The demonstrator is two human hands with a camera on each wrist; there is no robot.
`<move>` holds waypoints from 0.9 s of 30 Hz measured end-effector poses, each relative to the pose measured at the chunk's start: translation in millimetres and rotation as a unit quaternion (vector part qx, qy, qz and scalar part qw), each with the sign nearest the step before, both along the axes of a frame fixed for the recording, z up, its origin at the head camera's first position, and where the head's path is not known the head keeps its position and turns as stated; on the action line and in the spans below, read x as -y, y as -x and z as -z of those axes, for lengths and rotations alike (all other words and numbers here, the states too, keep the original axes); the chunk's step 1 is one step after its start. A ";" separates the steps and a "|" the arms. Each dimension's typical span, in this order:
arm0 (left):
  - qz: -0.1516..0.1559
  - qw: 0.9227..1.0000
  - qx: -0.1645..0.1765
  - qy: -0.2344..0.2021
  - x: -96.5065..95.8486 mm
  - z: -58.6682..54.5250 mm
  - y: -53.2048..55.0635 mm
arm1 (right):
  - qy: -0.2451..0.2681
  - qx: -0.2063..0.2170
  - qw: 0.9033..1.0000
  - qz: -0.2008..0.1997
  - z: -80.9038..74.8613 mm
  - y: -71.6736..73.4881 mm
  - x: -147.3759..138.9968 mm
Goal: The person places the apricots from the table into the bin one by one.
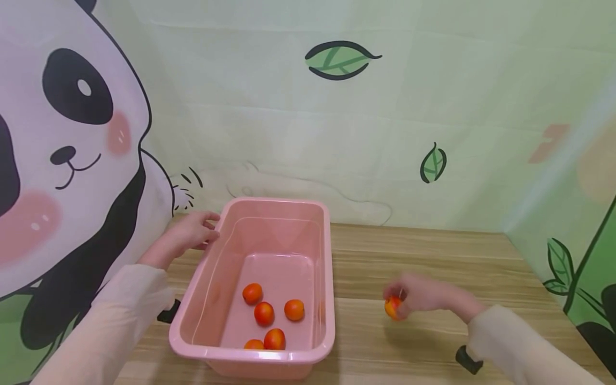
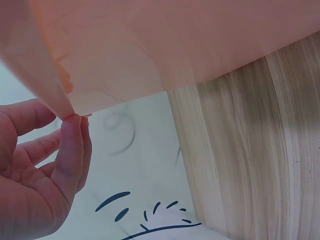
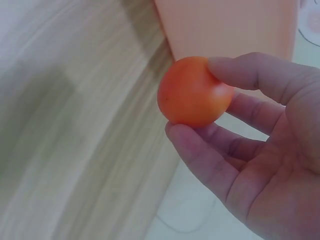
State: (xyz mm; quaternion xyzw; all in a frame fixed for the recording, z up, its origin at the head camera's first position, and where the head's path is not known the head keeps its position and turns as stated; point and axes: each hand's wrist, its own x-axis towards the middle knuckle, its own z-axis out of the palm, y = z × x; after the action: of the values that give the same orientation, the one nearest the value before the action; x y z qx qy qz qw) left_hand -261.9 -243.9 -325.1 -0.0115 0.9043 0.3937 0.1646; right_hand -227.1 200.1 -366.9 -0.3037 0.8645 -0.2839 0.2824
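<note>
A pink plastic basin (image 1: 332, 278) stands on the wooden table, with several small round orange-red fruits (image 1: 294, 309) on its floor. At its left rim is my left hand (image 1: 194, 229); the left wrist view shows thumb and fingers pinching the rim (image 2: 52, 95). To the right of the basin, my right hand (image 1: 423, 292) holds another round orange-red fruit (image 3: 192, 92) above the table. Thumb and fingertips grip this smooth fruit from opposite sides in the right wrist view. The frames do not settle which kind of fruit it is.
The wood-grain table (image 1: 418, 251) reaches back to a pale green cloth backdrop (image 1: 269, 107) with printed leaves. A large printed panda (image 1: 96, 160) covers the cloth on the left. Another cloth panel (image 1: 568, 214) borders the table on the right.
</note>
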 end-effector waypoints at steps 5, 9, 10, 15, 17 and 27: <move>0.002 1.000 -0.004 0.000 -0.1 0.2 -0.6 | -0.012 -0.005 1.000 0.004 -14.4 1.3 7.2; 0.003 1.000 -0.004 -0.001 0.0 -0.1 -1.0 | -0.040 -0.042 0.998 -0.001 -26.3 3.0 13.7; 0.004 1.000 -0.004 -0.001 0.1 -0.1 -0.9 | -0.046 -0.049 0.998 -0.002 -29.6 3.4 15.5; 0.004 1.000 -0.005 -0.002 0.8 0.6 0.0 | -0.065 -0.065 0.996 -0.002 -46.1 7.0 25.3; 0.003 1.000 -0.005 -0.002 1.0 0.9 0.3 | -0.072 -0.072 0.995 -0.002 -51.9 8.5 29.1; 0.002 1.000 -0.004 -0.006 1.5 0.9 0.3 | -0.098 -0.086 0.991 -0.008 -82.8 18.1 47.3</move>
State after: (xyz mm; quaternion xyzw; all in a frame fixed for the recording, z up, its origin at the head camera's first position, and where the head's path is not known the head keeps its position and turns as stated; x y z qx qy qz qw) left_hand -262.2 -245.4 -326.0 -0.0072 0.9026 0.3989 0.1619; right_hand -245.1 152.8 -284.1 -0.3047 0.9068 -0.1685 0.2376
